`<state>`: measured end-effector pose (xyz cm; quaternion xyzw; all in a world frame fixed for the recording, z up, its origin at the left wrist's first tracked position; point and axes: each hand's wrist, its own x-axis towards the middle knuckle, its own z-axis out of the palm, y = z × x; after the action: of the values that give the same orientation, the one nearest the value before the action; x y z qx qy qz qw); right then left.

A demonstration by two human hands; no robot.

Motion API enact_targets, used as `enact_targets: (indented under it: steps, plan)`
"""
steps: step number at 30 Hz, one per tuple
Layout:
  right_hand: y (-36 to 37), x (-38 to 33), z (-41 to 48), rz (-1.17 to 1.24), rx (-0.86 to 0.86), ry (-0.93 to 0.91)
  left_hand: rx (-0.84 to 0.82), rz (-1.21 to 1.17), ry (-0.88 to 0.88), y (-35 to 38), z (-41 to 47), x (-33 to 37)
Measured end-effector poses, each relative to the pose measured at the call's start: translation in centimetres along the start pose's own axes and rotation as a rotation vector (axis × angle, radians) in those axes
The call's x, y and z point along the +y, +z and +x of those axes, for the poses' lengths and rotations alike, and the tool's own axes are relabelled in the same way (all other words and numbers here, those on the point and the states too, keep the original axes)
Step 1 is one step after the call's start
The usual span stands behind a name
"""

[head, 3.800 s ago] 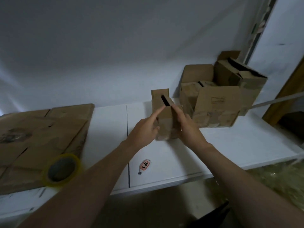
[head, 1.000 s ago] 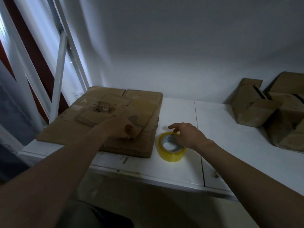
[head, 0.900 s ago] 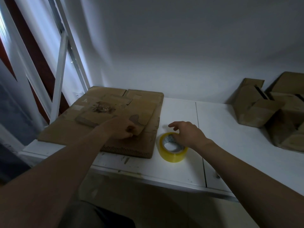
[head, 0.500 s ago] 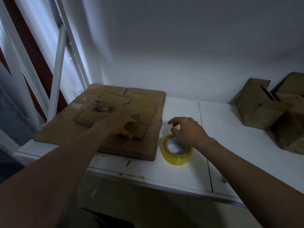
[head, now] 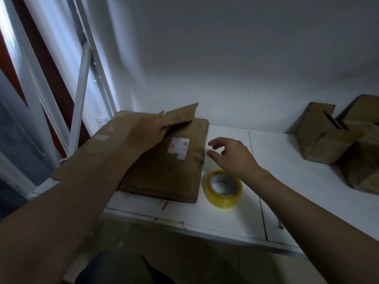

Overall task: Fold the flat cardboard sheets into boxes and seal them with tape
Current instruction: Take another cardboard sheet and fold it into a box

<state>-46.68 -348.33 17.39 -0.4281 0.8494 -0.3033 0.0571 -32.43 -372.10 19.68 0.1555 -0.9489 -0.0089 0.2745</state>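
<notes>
A stack of flat cardboard sheets point(head: 172, 173) lies at the left of the white table point(head: 235, 218); the top one shows a white label. My left hand point(head: 147, 132) grips a smaller flat cardboard piece point(head: 181, 115) and holds it tilted up above the stack. A yellow roll of clear tape point(head: 224, 188) lies flat just right of the stack. My right hand point(head: 231, 154) hovers above the table behind the roll, fingers loosely spread, holding nothing.
Several folded cardboard boxes point(head: 328, 138) stand at the right against the white wall. A white metal frame point(head: 82, 64) rises at the left beside the stack. The table's front edge runs close below the tape roll.
My left hand has lifted the small cardboard piece off the stack, uncovering the labelled sheet. My right hand has come off the tape roll and moved up and back.
</notes>
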Motion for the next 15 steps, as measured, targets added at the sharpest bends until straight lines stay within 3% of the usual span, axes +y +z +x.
enact_targets:
  steps: [3, 10, 15]
  plan:
    - [-1.8, -2.7, -1.5, 0.058, 0.019, -0.021, 0.142, -0.060, -0.033, -4.7, 1.0, 2.8]
    - [-8.0, -9.8, -6.1, 0.396, -0.032, -0.088, 0.265, -0.229, -0.103, -13.4, 1.0, 10.0]
    - [-11.5, -10.0, -9.2, 0.143, 0.116, -0.059, 0.290, -0.272, -0.103, -17.5, 0.1, 14.6]
